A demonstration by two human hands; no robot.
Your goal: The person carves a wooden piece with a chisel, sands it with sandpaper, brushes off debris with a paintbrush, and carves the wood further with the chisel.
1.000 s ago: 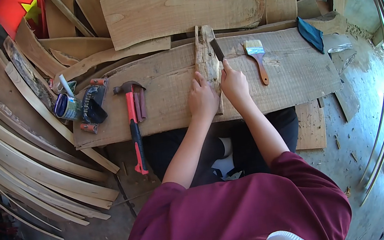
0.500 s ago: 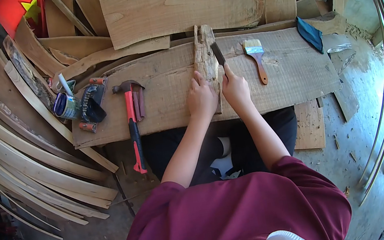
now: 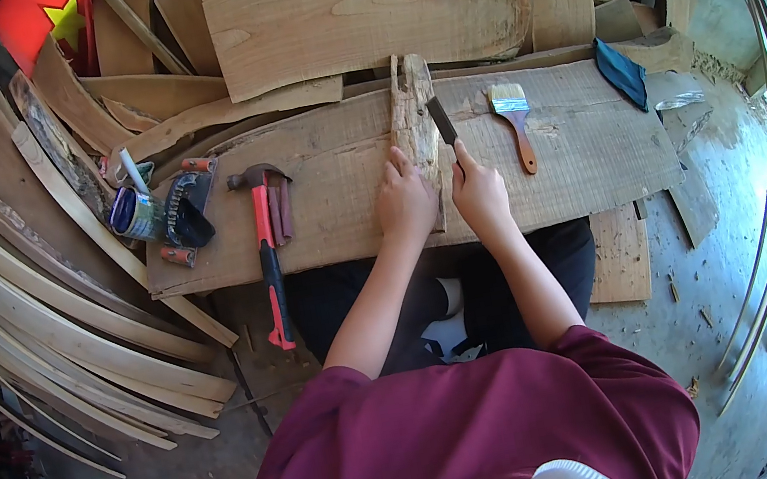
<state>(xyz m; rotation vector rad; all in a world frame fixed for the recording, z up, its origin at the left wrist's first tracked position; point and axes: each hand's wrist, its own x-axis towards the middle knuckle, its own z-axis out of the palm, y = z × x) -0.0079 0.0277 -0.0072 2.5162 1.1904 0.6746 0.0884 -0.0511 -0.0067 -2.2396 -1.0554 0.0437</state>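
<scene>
A rough, weathered strip of wood (image 3: 411,103) lies lengthwise on the wide plank (image 3: 333,177), its surface pitted and splintered. My left hand (image 3: 405,197) grips its near part, fingers pointing up along it. In my right hand (image 3: 480,191) is a flat, dark file (image 3: 442,119), held by its near end, which my fingers hide. The file's blade points away from me, close beside the strip's right edge; I cannot tell whether they touch. A paintbrush (image 3: 516,121) with a wooden handle lies right of the file.
Left on the plank are a red-and-black claw hammer (image 3: 267,249), brown sticks (image 3: 280,211), a black clamp-like item (image 3: 186,212) and a paint can (image 3: 134,212). A blue cloth (image 3: 621,76) lies at the right end. Boards (image 3: 355,11) lean behind; curved strips (image 3: 63,324) stack left.
The file has shifted slightly right and toward me, away from the strip, together with my right hand. My left hand stays on the wood. The whole view has dipped slightly.
</scene>
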